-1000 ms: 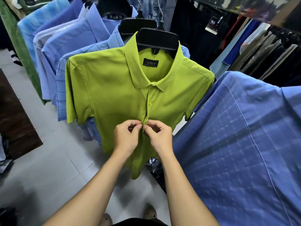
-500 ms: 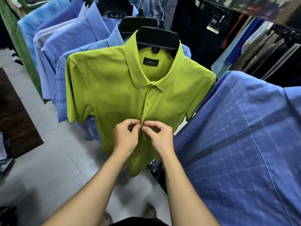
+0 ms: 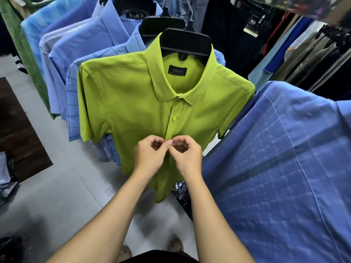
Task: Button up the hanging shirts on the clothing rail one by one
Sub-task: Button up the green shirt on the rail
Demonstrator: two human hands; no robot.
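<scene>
Blue shirts (image 3: pixel 81 44) hang behind at 10 o'clock. Left hand (image 3: pixel 150 158) and right hand (image 3: pixel 190 158) pinch the lime shirt (image 3: pixel 123 103) with curled fingers (image 3: pixel 169 142), at 6 o'clock of its button (image 3: pixel 174 118).

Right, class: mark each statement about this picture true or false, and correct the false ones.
1. The left hand and right hand both pinch the green shirt at its front opening. True.
2. The green shirt hangs on a white hanger. False: the hanger is black.
3. A button shows on the shirt front above the hands. True.
4. The label inside the collar reads N&H. False: the label reads aritoni.
</scene>
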